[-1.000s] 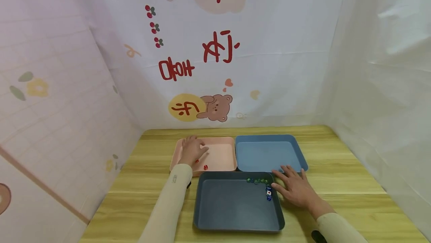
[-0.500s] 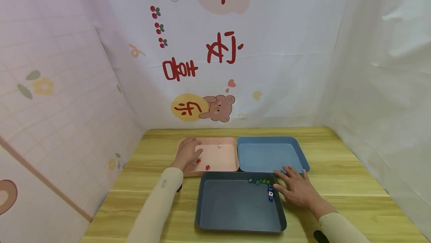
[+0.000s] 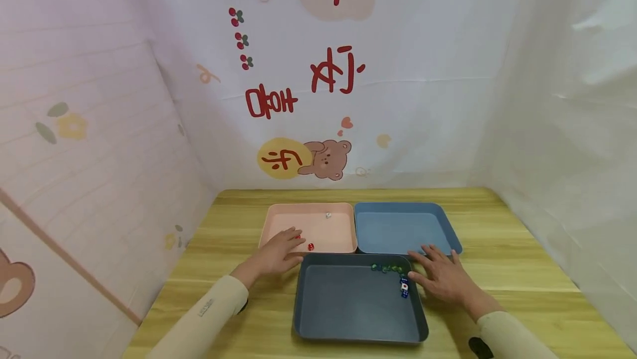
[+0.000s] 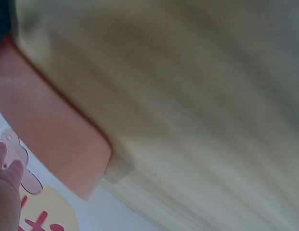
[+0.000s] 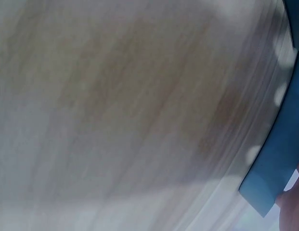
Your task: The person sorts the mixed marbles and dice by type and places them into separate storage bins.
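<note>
My left hand (image 3: 272,254) is over the front left corner of the pink tray (image 3: 343,243), fingers stretched out and nothing held. By its fingertips lie a red die (image 3: 311,246) and a second red one, partly covered by the fingers. A white die (image 3: 328,215) sits near that tray's back wall. My right hand (image 3: 443,279), fingers spread, rests where the blue tray (image 3: 405,229) meets the dark grey tray (image 3: 358,339). Inside the grey tray, green dice (image 3: 395,269) line the back right, and blue dice (image 3: 405,294) with a white-faced one run down the right wall.
All three trays stand on a wood-grain table (image 3: 527,287), the pink and blue side by side behind the grey. White printed sheets (image 3: 428,126) hang at the back and both sides. The wrist views show mostly table surface and tray walls.
My left hand has drawn back from inside the pink tray toward its front left corner. The white die it was near now lies apart at the back. My right hand keeps its place.
</note>
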A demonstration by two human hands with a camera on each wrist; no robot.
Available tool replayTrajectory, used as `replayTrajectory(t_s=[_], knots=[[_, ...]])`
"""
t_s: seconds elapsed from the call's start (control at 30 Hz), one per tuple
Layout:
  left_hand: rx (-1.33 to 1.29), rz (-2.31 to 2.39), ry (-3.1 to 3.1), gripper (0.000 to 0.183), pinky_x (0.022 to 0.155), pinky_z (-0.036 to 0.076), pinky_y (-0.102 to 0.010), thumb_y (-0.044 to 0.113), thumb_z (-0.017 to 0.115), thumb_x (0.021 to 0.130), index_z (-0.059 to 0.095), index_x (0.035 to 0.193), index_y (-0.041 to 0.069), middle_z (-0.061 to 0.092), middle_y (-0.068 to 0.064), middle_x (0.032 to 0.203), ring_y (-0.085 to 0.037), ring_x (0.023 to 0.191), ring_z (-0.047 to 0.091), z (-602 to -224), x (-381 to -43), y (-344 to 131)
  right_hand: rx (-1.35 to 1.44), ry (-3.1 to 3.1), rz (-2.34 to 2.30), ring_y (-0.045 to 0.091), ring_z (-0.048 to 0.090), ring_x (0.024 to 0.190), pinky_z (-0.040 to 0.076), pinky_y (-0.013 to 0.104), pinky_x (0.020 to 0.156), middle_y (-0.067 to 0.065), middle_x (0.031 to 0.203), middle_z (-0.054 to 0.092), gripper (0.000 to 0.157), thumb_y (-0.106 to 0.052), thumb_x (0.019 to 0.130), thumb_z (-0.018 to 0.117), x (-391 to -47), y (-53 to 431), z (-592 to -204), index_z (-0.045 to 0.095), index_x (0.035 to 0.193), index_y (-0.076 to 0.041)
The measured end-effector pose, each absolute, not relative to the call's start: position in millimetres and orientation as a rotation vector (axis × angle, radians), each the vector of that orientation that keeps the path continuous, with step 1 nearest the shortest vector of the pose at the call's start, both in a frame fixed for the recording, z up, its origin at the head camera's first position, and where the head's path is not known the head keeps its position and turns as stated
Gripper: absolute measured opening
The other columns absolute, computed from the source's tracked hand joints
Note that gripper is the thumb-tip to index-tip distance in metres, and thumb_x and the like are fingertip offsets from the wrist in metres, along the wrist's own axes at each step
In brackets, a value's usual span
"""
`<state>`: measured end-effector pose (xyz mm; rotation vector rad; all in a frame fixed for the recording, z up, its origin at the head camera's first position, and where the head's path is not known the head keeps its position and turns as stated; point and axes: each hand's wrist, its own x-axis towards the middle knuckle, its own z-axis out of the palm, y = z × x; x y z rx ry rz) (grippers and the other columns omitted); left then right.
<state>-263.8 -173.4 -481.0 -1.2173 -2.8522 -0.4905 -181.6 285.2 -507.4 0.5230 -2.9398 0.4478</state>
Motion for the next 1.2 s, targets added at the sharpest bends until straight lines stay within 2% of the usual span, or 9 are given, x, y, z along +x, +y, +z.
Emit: replayTrajectory(t_s=[0.13,0.23,0.5,0.67,0.8,1.0,1.2], knots=[[-1.293,-0.467,-2.92,0.065,0.115,0.022,-0.056,0.037,0.06,0.098,0.041,0.149,0.0,0.026,-0.022,0.159,-0.042,0.146,0.021,-482,-243,-181,0.539,-2.95,0.448,0.051,0.034,0.137,0.013,0.08,0.101,0.026,0.146,0.045,0.061,-0.053,0.096,0.057,-184,286,-506,0.055,0.143,-0.014],[-1.284,-0.473,-2.969,0.069,0.116,0.022,-0.054,0.041,0.058,0.099,0.037,0.152,0.004,0.023,-0.019,0.161,-0.04,0.147,0.019,-481,-233,-183,0.556,-2.95,0.445,0.051,0.035,0.136,0.014,0.08,0.1,0.026,0.145,0.046,0.061,-0.053,0.096,0.058,-186,287,-504,0.055,0.143,-0.013],[-1.315,-0.37,-2.976,0.064,0.116,0.021,-0.056,0.04,0.054,0.101,0.039,0.152,0.005,0.025,-0.016,0.161,-0.036,0.148,0.02,-481,-222,-180,0.6,-2.951,0.388,0.052,0.041,0.131,0.02,0.082,0.096,0.026,0.142,0.049,0.062,-0.054,0.095,0.059,-190,292,-502,0.055,0.142,-0.013],[-1.314,-0.245,-2.945,0.059,0.114,0.025,-0.059,0.038,0.053,0.101,0.042,0.151,0.008,0.029,-0.016,0.159,-0.035,0.146,0.026,-480,-218,-178,0.654,-2.952,0.329,0.05,0.048,0.126,0.024,0.082,0.094,0.025,0.139,0.052,0.063,-0.056,0.095,0.057,-191,290,-496,0.056,0.141,-0.014],[-1.301,-0.156,-2.94,0.059,0.114,0.028,-0.054,0.04,0.054,0.101,0.045,0.149,0.008,0.033,-0.015,0.157,-0.032,0.144,0.031,-476,-216,-175,0.689,-2.927,0.3,0.047,0.048,0.127,0.021,0.079,0.098,0.024,0.14,0.052,0.064,-0.056,0.095,0.058,-192,290,-492,0.056,0.142,-0.014],[-1.248,-0.117,-2.983,0.06,0.114,0.029,-0.053,0.044,0.055,0.1,0.047,0.148,0.01,0.035,-0.013,0.156,-0.03,0.143,0.033,-473,-215,-175,0.776,-2.795,0.321,0.045,0.044,0.132,0.02,0.077,0.102,0.023,0.145,0.048,0.055,-0.048,0.094,0.063,-199,281,-486,0.06,0.138,-0.016],[-1.256,-0.199,-3.002,0.06,0.114,0.029,-0.053,0.043,0.056,0.1,0.046,0.148,0.007,0.035,-0.014,0.156,-0.032,0.143,0.033,-471,-215,-176,0.885,-2.69,0.374,0.047,0.042,0.132,0.022,0.077,0.1,0.025,0.144,0.047,0.038,-0.039,0.092,0.069,-205,260,-476,0.071,0.123,-0.017]])
